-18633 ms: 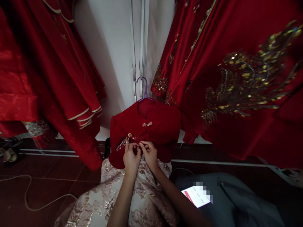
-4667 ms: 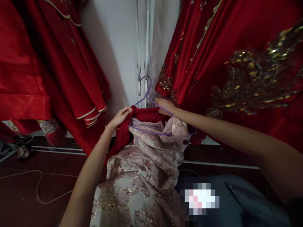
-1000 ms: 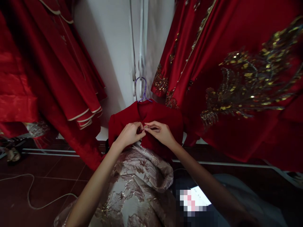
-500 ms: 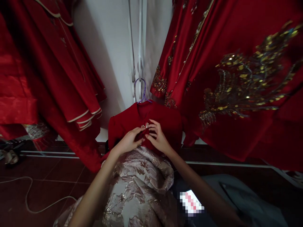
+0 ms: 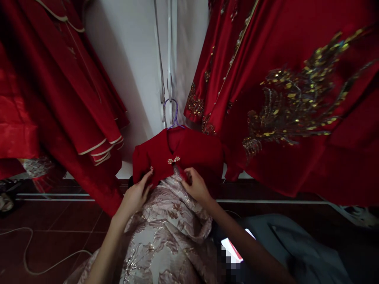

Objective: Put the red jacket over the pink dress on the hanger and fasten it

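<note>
A red jacket (image 5: pixel 204 152) hangs by its shoulders from a purple hanger (image 5: pixel 176 118). A beaded clasp (image 5: pixel 174 160) joins its front below the V neck. Under the clasp the front parts, and shiny pale pink brocade fabric (image 5: pixel 168 225) shows from there down. My left hand (image 5: pixel 134 199) lies against the lower left front of the jacket, fingers apart, with a small shiny spot at the fingertip that I cannot make out. Curled fingers of my right hand (image 5: pixel 197 187) grip the jacket's other front edge below the clasp.
Red garments with pale piping (image 5: pixel 89 118) hang at left. At right hangs red cloth with gold sequin embroidery (image 5: pixel 299 102). A lit phone screen (image 5: pixel 232 248) is below my right forearm, beside grey-blue fabric (image 5: pixel 284 244). A white cable (image 5: pixel 56 270) crosses the tiled floor.
My hands have left the beaded clasp and moved apart and down. The left is now lower on the jacket's left front, and the right holds the opposite edge. The view has shifted slightly.
</note>
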Tool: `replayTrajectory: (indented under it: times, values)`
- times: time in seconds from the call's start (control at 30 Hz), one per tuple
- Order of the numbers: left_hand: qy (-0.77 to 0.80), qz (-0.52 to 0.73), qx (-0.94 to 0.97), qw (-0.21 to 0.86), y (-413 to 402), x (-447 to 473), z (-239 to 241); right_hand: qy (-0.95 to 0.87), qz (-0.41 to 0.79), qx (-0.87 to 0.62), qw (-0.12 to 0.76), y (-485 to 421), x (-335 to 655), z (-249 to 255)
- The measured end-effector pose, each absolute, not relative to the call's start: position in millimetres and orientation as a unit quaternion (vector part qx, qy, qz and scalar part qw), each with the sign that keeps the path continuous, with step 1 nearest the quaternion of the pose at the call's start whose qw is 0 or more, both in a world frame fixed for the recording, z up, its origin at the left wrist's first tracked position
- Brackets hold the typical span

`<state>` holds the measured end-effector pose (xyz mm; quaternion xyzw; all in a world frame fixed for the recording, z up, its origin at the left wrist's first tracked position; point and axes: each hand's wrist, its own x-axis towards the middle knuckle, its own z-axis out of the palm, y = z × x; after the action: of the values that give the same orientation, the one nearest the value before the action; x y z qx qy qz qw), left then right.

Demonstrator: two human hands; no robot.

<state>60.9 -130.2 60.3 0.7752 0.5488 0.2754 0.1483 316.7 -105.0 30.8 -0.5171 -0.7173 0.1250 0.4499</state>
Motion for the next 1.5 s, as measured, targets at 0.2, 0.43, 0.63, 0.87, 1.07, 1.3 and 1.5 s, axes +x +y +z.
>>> replayTrajectory:
  times: [0.2,0.43,0.63,0.87,1.07,1.3,1.5]
  values:
    - [0.478,0.432,0.736,0.208,-144.1,94.8,113.3,-0.632,0.149,-0.550,0.525,-116.5,373.5,58.6]
    - [0.453,0.354,0.771,0.275,-123.3,187.3,39.4,-0.602,0.188,-0.521,0.575,-128.1,398.3,107.0]
    - [0.542,0.363,0.736,0.181,-80.2,205.1,25.0,-0.689,0.318,-0.369,0.537,-146.6,339.1,132.2]
    - [0.530,0.385,0.741,0.149,-119.7,197.6,5.6,-0.767,0.287,-0.300,0.489,-96.2,273.2,85.6]
    - [0.566,0.582,0.576,0.090,-131.3,170.9,16.0,-0.770,0.281,-0.354,0.450,-63.7,274.2,44.6]
    - [0.574,0.632,0.498,0.150,-109.5,155.2,-0.6,-0.757,0.298,-0.369,0.449,-72.6,274.2,43.4]
    - [0.556,0.634,0.506,0.183,-110.7,155.7,-2.1,-0.748,0.283,-0.381,0.464,-74.9,271.5,44.8]
